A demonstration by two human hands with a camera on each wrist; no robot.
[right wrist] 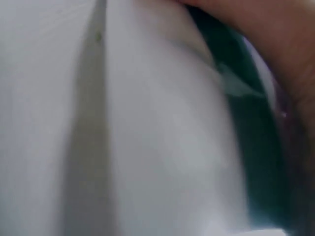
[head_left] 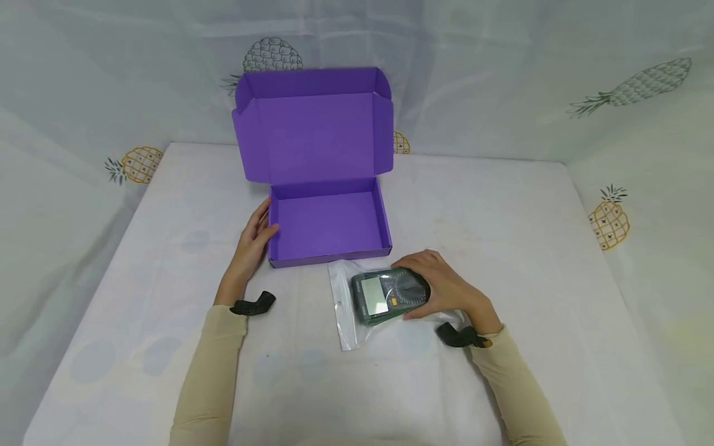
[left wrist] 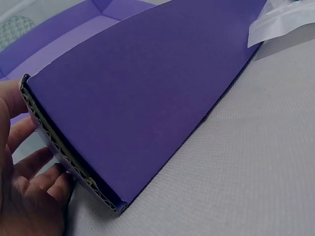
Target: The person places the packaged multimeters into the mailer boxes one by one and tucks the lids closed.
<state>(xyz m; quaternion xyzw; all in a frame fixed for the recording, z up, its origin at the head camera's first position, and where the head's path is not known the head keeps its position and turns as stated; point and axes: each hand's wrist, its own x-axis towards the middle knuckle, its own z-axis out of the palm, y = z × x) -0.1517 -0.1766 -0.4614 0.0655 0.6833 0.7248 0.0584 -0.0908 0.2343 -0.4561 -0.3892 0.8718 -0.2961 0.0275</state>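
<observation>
A purple cardboard box (head_left: 330,256) stands with its lid raised at the back and its inside bare. My left hand (head_left: 249,249) holds the box's left wall, thumb over the rim and fingers along the outside; the left wrist view shows the hand (left wrist: 32,196) at the front corner. In front of the box, my right hand (head_left: 444,286) grips a digital multimeter (head_left: 403,288) through its clear plastic bag (head_left: 347,319), thumb and fingers on opposite edges. Blurred in the right wrist view are the multimeter's green side (right wrist: 263,162) and the bag (right wrist: 172,128).
The white tablecloth (head_left: 491,217) lies under everything. A pale curtain (head_left: 474,80) with pineapple prints hangs behind the table, close behind the raised lid (head_left: 320,136). The bag's left end lies just in front of the box's front wall (left wrist: 142,103).
</observation>
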